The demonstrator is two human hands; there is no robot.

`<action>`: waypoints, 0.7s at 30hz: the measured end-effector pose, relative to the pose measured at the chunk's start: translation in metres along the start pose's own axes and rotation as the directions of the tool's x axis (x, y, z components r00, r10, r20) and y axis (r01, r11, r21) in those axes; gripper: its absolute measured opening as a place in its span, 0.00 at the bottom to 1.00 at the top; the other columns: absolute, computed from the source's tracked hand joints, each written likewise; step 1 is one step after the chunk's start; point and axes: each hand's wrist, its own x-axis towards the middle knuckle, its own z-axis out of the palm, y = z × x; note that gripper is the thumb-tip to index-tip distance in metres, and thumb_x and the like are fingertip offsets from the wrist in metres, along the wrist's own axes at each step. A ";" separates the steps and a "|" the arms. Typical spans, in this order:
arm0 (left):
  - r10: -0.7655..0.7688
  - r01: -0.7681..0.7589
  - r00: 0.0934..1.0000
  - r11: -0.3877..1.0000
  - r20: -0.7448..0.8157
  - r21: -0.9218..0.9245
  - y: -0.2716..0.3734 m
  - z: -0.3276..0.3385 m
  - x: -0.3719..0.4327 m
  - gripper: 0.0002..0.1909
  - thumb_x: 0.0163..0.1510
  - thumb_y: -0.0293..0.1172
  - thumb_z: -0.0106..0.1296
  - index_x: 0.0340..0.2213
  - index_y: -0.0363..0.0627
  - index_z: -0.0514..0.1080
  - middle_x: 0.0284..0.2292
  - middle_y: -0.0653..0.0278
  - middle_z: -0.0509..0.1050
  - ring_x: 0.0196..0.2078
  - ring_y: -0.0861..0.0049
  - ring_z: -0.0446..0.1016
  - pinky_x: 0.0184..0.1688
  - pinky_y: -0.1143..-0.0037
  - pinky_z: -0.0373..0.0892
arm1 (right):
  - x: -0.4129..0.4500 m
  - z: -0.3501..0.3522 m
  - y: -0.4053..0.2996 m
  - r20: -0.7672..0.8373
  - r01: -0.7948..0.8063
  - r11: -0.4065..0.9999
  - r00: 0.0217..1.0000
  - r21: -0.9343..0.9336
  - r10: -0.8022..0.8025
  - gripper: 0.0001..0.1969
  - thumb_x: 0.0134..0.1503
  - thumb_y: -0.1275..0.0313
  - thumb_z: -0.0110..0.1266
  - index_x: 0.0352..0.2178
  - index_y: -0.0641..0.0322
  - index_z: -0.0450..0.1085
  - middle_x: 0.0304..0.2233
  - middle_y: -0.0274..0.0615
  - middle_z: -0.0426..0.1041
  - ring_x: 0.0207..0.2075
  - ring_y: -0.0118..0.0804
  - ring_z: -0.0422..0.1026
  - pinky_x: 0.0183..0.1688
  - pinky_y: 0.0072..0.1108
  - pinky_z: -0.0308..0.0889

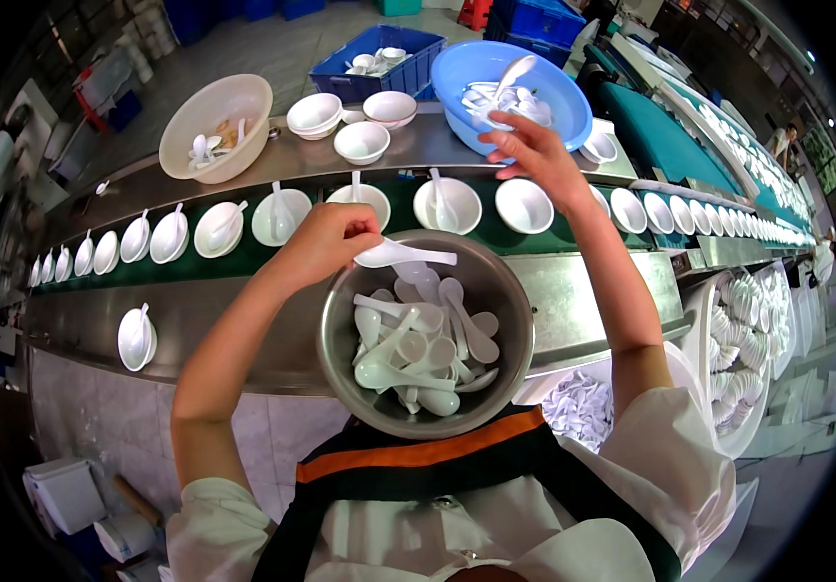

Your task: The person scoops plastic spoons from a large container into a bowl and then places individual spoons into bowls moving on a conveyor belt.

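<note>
A white soup spoon [407, 253] is pinched in my left hand [334, 240], above the near rim of the conveyor. Under it stands a stainless steel bowl [330, 349] heaped with white spoons [407, 349]. My right hand [534, 156] reaches over the conveyor to the front of a blue plastic basin [454, 91], fingers apart and holding nothing. Just beyond those fingers a single white spoon [514, 75] tilts above the other spoons in the basin; whether it rests on them cannot be told. White bowls, many with a spoon [442, 204] inside, line the green conveyor belt [396, 234].
A cream basin [170, 145] with a few spoons and several white bowls [361, 142] stand on the far steel ledge. Beyond is a blue crate [330, 84]. One bowl [135, 342] sits on the near ledge. Tubs of spoons [579, 409] and stacked dishes [741, 320] stand lower right.
</note>
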 end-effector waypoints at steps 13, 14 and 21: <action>0.065 -0.107 0.992 0.897 -0.111 -0.430 -0.005 -0.004 0.042 0.08 0.50 0.31 0.49 0.27 0.38 0.68 0.22 0.66 0.70 0.21 0.85 0.69 0.22 0.84 0.66 | -0.009 0.048 0.023 0.710 -0.244 0.967 0.694 0.072 0.123 0.11 0.54 0.68 0.47 0.34 0.65 0.68 0.30 0.39 0.72 0.35 0.28 0.70 0.39 0.19 0.63; 0.062 -0.102 0.992 0.897 -0.108 -0.430 -0.014 -0.005 0.046 0.08 0.50 0.31 0.49 0.27 0.38 0.68 0.22 0.66 0.70 0.21 0.85 0.69 0.22 0.84 0.66 | -0.003 0.039 0.026 0.662 -0.184 0.983 0.737 0.001 0.137 0.11 0.55 0.67 0.45 0.33 0.65 0.68 0.30 0.39 0.72 0.34 0.27 0.70 0.39 0.19 0.64; -0.241 0.134 0.925 0.930 -0.293 -0.344 -0.057 0.016 0.086 0.05 0.47 0.28 0.46 0.25 0.40 0.66 0.16 0.66 0.66 0.11 0.87 0.61 0.09 0.85 0.55 | 0.011 -0.005 0.049 -0.073 -0.103 0.833 0.983 0.544 0.169 0.12 0.55 0.70 0.43 0.40 0.65 0.63 0.33 0.45 0.71 0.37 0.34 0.71 0.38 0.20 0.68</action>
